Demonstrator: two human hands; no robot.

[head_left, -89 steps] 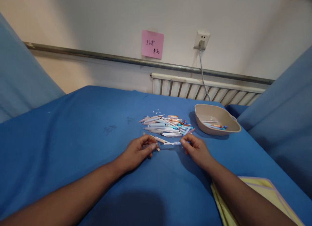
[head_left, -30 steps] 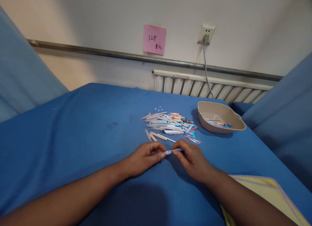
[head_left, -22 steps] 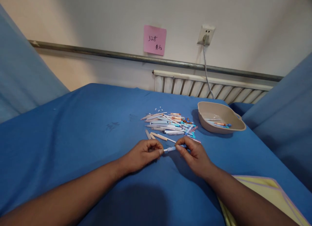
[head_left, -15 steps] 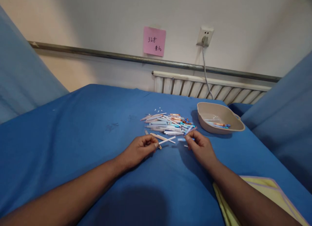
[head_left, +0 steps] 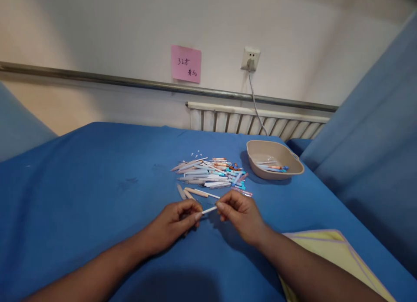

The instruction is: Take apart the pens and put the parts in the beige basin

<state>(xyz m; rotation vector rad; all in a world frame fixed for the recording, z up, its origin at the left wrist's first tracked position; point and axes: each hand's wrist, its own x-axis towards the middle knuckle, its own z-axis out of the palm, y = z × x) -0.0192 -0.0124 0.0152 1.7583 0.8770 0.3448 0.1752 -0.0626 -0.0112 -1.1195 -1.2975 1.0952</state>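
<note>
Fingers of left hand (head_left: 177, 221) and right hand (head_left: 243, 215) are closing tightly on a slim, white, plastic-looking rod (head_left: 209, 210) above the blue-cloth-covered bench (head_left: 97, 197); its two-handed hold is apparently requiring steady alignment.

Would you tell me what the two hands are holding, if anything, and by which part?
A thin white plastic-looking stick: the left hand pinches one end, the right hand the other.

The left hand (head_left: 180, 224) and right hand (head_left: 239, 215) are showing bare; the left forearm (head_left: 107, 260) and right forearm (head_left: 309, 263) are showing bare too, narrowing toward the wrists (head_left: 263, 239); the fingernails (head_left: 199, 215) are appearing too small to judge.
</note>
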